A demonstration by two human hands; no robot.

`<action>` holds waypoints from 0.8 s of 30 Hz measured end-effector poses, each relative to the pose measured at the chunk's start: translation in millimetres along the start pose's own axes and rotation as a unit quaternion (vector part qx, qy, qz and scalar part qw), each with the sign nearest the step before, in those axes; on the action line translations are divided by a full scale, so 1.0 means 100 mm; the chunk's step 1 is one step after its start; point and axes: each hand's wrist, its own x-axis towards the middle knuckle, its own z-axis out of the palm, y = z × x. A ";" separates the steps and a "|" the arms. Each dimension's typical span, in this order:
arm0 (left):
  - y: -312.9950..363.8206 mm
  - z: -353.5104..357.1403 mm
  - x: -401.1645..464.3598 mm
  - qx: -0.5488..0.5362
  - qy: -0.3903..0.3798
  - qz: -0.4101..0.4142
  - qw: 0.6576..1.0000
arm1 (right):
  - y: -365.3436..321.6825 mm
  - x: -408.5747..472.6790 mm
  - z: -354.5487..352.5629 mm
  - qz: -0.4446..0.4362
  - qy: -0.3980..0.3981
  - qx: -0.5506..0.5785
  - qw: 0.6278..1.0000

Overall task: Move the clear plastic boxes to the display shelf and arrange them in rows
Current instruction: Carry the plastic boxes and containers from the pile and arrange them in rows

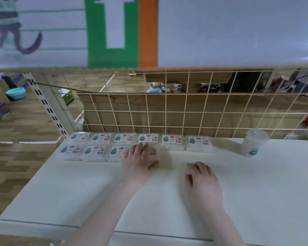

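Several clear plastic boxes with printed labels lie in two rows at the back left of the white display shelf (167, 201). The back row (172, 141) runs along the wire grid. The front row (96, 152) is shorter. My left hand (139, 160) lies flat with straight fingers on the front row's rightmost box (154, 153), covering most of it. My right hand (203, 178) hovers over bare shelf to the right of it, fingers loosely curled and holding nothing.
A clear plastic cup (252, 142) stands at the back right of the shelf. A wire grid panel (185, 110) closes the back, with goods visible behind it. A slotted upright post (48, 107) stands at the left; wooden floor and a teal bowl (16, 93) lie beyond.
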 end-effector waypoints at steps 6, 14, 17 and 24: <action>0.00 -0.03 -0.10 -0.007 -0.014 0.001 1.000 | 0.01 0.00 -0.12 0.019 -0.070 -0.016 0.997; 0.02 -0.07 -0.34 -0.039 -0.032 0.027 0.998 | 0.20 -0.15 -0.40 0.100 -0.082 -0.048 0.990; -0.02 -0.09 -0.40 -0.032 -0.021 0.054 0.998 | 0.16 -0.29 -0.50 0.148 -0.065 -0.070 0.984; -0.14 -0.22 -0.78 -0.087 -0.023 0.077 0.993 | -0.07 -0.88 -0.62 0.198 0.053 -0.091 0.974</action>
